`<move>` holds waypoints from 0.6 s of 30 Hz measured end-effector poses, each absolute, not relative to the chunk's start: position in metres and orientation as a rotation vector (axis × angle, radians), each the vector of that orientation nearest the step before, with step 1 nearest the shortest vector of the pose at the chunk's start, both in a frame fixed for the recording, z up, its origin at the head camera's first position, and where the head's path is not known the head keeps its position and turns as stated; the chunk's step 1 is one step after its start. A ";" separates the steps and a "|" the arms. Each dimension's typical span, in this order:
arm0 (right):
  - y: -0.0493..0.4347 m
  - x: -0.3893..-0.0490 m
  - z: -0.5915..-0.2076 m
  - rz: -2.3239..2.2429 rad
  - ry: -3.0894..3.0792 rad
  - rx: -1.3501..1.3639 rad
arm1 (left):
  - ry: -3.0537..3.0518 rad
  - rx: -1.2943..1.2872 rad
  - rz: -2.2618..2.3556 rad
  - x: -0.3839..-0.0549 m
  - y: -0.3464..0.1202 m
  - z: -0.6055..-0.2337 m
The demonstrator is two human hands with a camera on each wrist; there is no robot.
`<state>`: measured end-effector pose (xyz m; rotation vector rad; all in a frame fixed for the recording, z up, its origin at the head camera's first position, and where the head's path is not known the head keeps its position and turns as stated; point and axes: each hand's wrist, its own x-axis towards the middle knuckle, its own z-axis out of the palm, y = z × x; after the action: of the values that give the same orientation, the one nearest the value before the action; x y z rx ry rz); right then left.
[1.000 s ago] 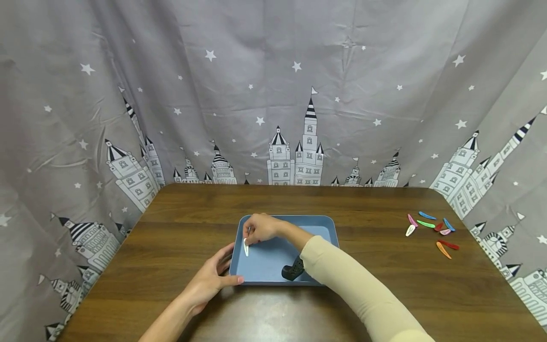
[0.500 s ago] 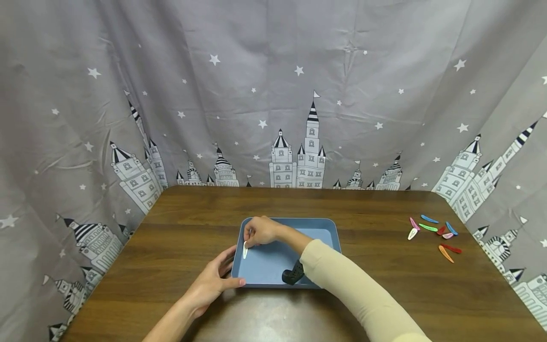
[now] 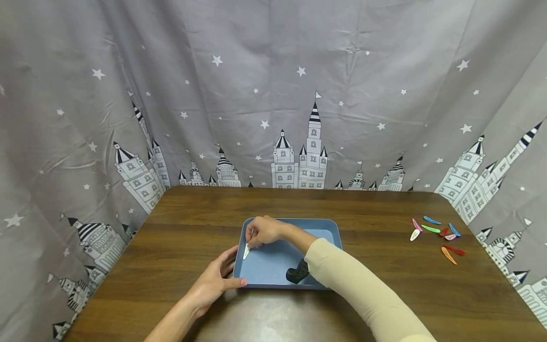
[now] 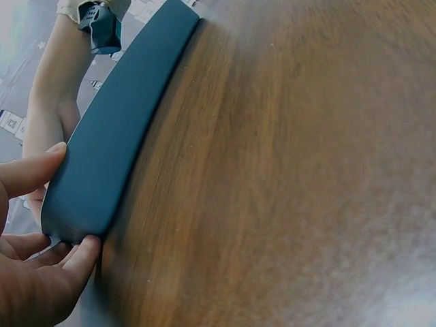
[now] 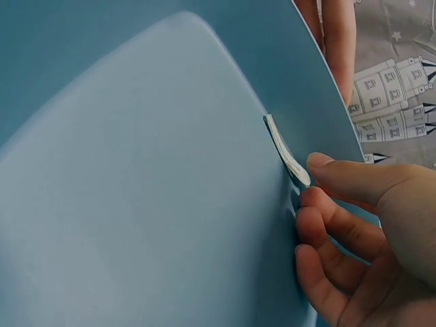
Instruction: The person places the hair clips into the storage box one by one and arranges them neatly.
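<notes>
My right hand [image 3: 264,231] pinches a white snap hair clip [image 5: 287,151] by its broad end, between thumb and forefinger. The clip's narrow end points toward the near left corner of a blue tray [image 3: 273,268], and the clip lies along the foot of the tray's left wall. My left hand [image 3: 215,280] holds that near left corner, thumb at the front rim and fingers along the outer left side. In the left wrist view, the left thumb [image 4: 37,170] meets the rim while other fingertips touch the wall lower down.
Several hair clips in blue, green, pink, red, white and orange lie scattered at the table's right, among them an orange clip [image 3: 448,255] and a green clip [image 3: 430,229]. A black wrist camera [image 3: 297,271] hangs over the tray. Behind the wooden table [image 3: 192,213] hangs a grey curtain [image 3: 239,38].
The white hair clip has turned slightly, its narrow end swinging to the left. Both hands stay about where they were, and the head view has shifted a little.
</notes>
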<state>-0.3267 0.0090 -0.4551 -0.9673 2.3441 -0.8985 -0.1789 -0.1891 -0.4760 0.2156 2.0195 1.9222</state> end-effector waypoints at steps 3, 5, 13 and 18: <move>0.012 -0.327 -0.452 -0.883 2.336 -0.991 | 2.019 0.220 1.920 -0.179 -0.189 -0.476; 0.014 -0.327 -0.450 -0.871 2.335 -0.999 | 2.018 0.221 1.921 -0.179 -0.189 -0.476; 0.026 -0.330 -0.441 -0.873 2.315 -1.012 | 2.028 0.202 1.920 -0.178 -0.189 -0.476; 0.036 -0.329 -0.432 -0.845 2.331 -1.025 | 2.026 0.195 1.905 -0.178 -0.190 -0.475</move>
<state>-0.3291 0.0364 -0.4322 -1.0245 2.3312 -0.8450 -0.1781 -0.1899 -0.4755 0.1952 2.0265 1.9046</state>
